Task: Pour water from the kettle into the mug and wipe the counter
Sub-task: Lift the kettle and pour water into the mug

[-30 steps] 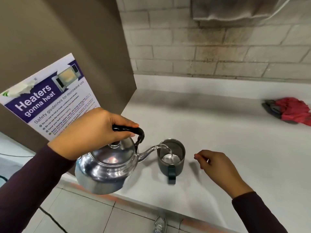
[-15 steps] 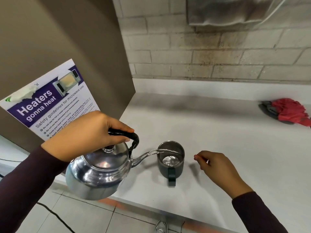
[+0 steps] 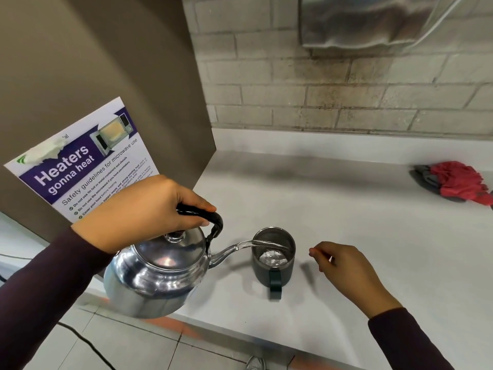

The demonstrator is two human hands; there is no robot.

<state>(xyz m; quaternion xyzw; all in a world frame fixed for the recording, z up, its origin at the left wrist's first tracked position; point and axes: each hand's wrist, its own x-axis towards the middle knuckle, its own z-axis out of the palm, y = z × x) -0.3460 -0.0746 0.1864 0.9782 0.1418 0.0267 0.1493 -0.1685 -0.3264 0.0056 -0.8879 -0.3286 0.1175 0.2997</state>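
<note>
My left hand [image 3: 144,212] is wrapped tight around the black handle of the kettle [image 3: 157,273], which I hold tilted in the air just off the front edge of the counter [image 3: 333,214], its spout pointing to my right. The mug [image 3: 273,256] stands upright on the counter just beyond the spout tip, its handle turned toward me, and a thin stream arcs from the spout across the rim and lands against the far inner wall, so the line from spout to mug runs almost straight left to right. My right hand [image 3: 346,271] hovers just beside the mug on its right, not touching it, fingers loosely curled and holding nothing. The mug looks only partly filled, so I judge the pour is still under way. The red cloth [image 3: 461,182] lies well apart at the far right of the counter, on my right hand's side, so that empty hand is the nearer one for the wipe.
</note>
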